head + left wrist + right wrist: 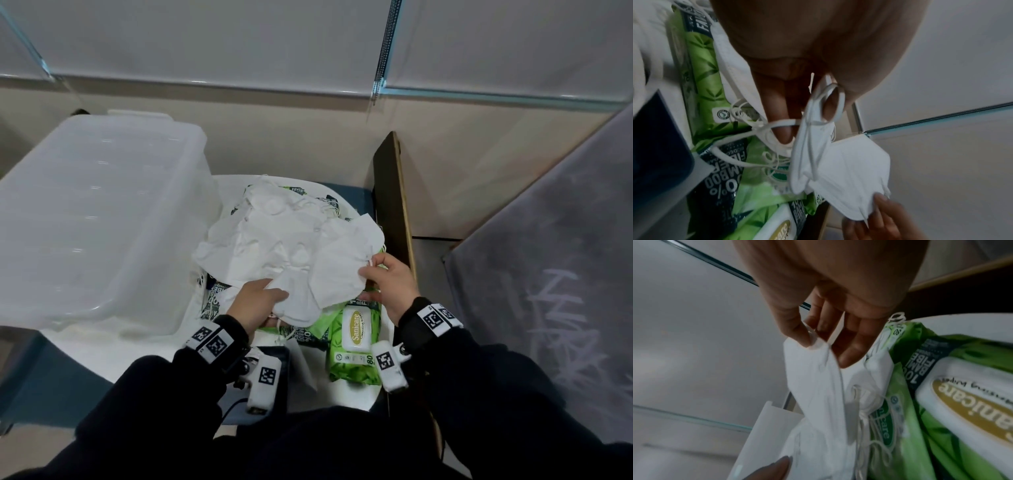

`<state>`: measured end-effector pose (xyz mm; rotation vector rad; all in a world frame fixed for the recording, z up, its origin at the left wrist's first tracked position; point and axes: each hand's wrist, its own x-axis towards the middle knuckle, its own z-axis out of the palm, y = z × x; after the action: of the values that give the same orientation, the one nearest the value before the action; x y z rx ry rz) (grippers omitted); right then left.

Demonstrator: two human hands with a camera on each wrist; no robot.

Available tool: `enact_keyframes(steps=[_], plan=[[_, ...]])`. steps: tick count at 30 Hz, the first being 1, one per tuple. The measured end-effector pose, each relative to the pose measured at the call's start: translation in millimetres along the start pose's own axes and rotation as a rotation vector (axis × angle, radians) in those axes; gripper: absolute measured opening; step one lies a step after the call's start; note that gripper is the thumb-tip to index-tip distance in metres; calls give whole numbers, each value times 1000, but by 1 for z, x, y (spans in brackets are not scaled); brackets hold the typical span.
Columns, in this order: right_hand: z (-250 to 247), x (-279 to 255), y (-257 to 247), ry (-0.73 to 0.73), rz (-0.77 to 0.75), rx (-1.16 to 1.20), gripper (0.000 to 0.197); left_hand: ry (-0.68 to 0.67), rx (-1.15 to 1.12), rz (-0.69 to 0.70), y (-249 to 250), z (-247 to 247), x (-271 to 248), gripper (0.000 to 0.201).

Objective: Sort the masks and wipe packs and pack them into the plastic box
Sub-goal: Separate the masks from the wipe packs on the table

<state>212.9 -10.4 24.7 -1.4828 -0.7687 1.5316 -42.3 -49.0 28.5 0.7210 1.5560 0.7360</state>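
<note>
Both hands work a heap of white folded face masks [291, 240] at frame centre, lying on green wipe packs on a white round table [164, 346]. Left hand [255, 301] at lower centre grips a white mask [294, 301] at the heap's near edge, fingers curled under it, thumb on top (left wrist view: an elastic ear loop [830, 104] hangs by the fingers). Right hand [390, 284], right of centre, pinches the edge of another white mask [337, 270] between thumb and fingertips [803, 335]. Green Sanicare wipe pack with white flip lid [354, 339] lies flat just below the right hand, near the table's lower edge. Translucent plastic storage box [99, 222] stands at left of frame, touching the heap's left side; contents cannot be told.
</note>
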Motion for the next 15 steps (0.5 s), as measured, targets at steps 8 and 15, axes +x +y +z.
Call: enact_keyframes(steps=[8,15], plan=[[23,-1,15,-94,-211,-38,25,-63,-307,-88,-2,16,-7,29],[26,-9,30,-387,-383,-444,18,-188,-471,-133,12,18,-5,45]])
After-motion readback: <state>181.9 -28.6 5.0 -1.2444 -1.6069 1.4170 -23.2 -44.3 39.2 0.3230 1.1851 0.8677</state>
